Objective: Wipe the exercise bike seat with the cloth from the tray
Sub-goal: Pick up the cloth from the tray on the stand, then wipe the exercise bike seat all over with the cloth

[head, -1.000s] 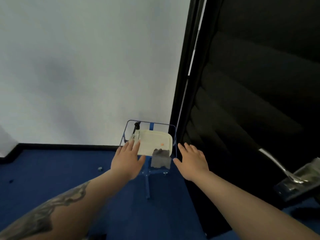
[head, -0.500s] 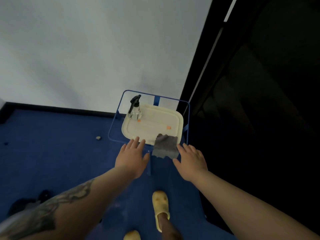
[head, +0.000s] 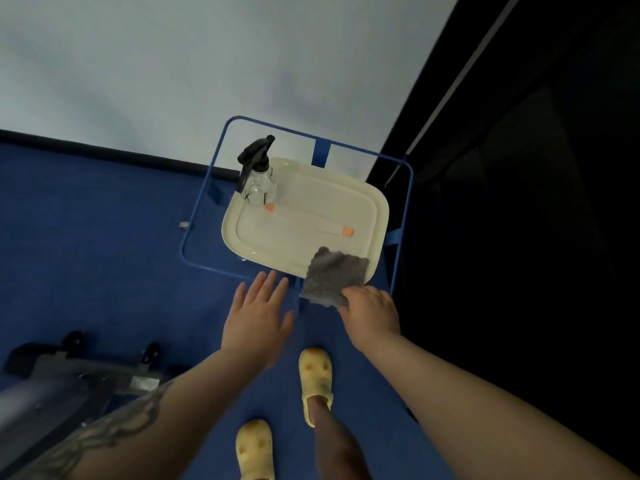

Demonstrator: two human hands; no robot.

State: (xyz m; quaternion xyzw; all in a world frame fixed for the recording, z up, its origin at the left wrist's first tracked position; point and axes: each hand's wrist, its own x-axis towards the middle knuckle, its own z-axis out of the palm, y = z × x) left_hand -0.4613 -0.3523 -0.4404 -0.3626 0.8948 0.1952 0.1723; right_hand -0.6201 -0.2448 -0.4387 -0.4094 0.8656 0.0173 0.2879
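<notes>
A grey cloth (head: pixel 332 273) hangs over the near right corner of a cream tray (head: pixel 367 202), which rests on a blue wire-frame stand (head: pixel 204 216). My right hand (head: pixel 372 313) has its fingers curled onto the cloth's lower right corner. My left hand (head: pixel 258 322) hovers flat with fingers spread, just below the tray's near edge, holding nothing. A grey and black part of the exercise bike (head: pixel 79 379) shows at the lower left; its seat is out of view.
A clear spray bottle (head: pixel 258 178) with a black trigger stands on the tray's far left corner. A white wall rises behind the stand, and a dark panel fills the right side. My feet in yellow slippers (head: pixel 315 382) stand on blue carpet.
The view has tilted down, bringing the tray closer and the bike part into sight. My right hand has moved left onto the cloth and curled its fingers over the corner.
</notes>
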